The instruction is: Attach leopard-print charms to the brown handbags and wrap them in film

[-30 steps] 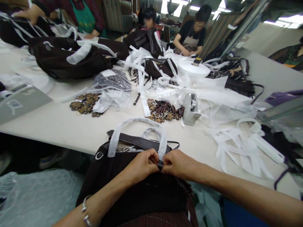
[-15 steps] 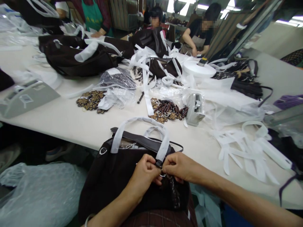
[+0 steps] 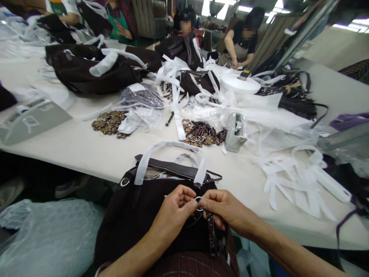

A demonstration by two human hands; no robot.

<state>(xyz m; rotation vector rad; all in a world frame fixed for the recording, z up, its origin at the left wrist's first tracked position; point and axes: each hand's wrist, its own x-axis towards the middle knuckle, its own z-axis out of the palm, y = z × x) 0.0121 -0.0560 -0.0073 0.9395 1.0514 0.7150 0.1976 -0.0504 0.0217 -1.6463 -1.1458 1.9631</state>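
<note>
A dark bag (image 3: 135, 227) with handles (image 3: 161, 146) wrapped in white paper leans upright against the table edge in front of me. Just below the right end of the front handle, my left hand (image 3: 181, 204) pinches the left side of a silver ring (image 3: 198, 204). My right hand (image 3: 217, 207) grips the ring's right side. From the ring a dark braided charm (image 3: 211, 234) hangs down over the bag's front, under my right hand. The bag's top shows an unzipped opening.
Behind the bag on the table (image 3: 150, 148) lie leopard-patterned charms (image 3: 109, 122), braided charms (image 3: 201, 132) and a tape dispenser (image 3: 236, 132). White strips (image 3: 296, 184) lie at the right. Bubble wrap (image 3: 52, 238) sits lower left. A person (image 3: 242, 38) works across the table.
Both hands have shifted slightly, and the silver ring now shows more clearly between them, apart from the handle's end. At the back left, a person in a green apron has raised a hand off the table.
</note>
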